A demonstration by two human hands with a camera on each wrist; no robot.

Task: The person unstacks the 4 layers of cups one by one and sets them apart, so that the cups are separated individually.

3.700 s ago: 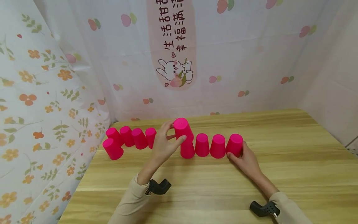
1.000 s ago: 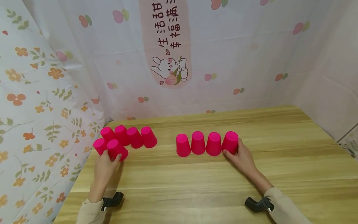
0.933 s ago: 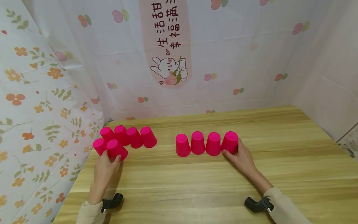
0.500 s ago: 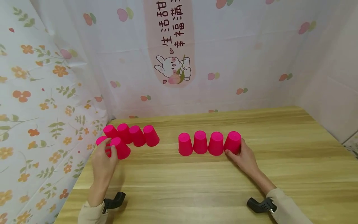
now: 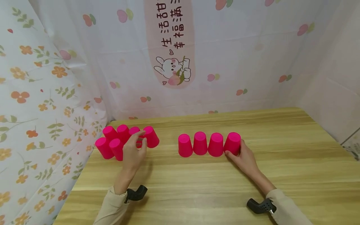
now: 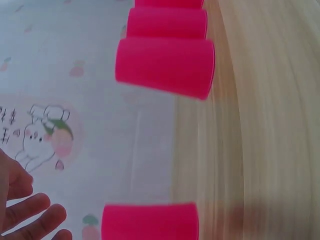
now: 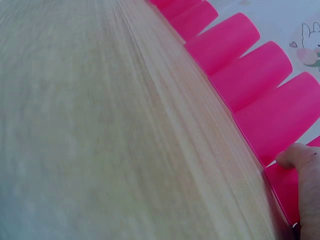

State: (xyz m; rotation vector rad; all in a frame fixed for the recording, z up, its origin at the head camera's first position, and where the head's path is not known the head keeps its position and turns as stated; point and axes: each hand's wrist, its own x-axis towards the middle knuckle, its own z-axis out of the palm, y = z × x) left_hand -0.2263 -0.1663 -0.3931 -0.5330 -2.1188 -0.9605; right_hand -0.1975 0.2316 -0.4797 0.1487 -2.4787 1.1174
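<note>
My left hand [image 5: 134, 153] hovers over the left group of upside-down pink cups, its fingers loosely bent around nothing. It partly hides a front cup [image 5: 116, 148] and a back-row cup [image 5: 135, 130]. In the left wrist view, the bare fingers [image 6: 35, 215] appear apart from the cups. My right hand [image 5: 245, 157] grips the rightmost pink cup [image 5: 232, 143], which stands upside down at the end of a row. The thumb [image 7: 295, 156] lies on that cup's near side in the right wrist view. Neighbouring cups [image 5: 215, 144] stand close beside it.
Several pink cups form two short rows at the left, including a front left cup [image 5: 104, 148]. A gap separates them from the right row's first cup [image 5: 185, 145]. The wooden table [image 5: 197, 190] meets a printed curtain [image 5: 225, 56] behind.
My left hand placed a cup at the front of the left group, released it and moved right, away from it. The right hand keeps its grip on the end cup.
</note>
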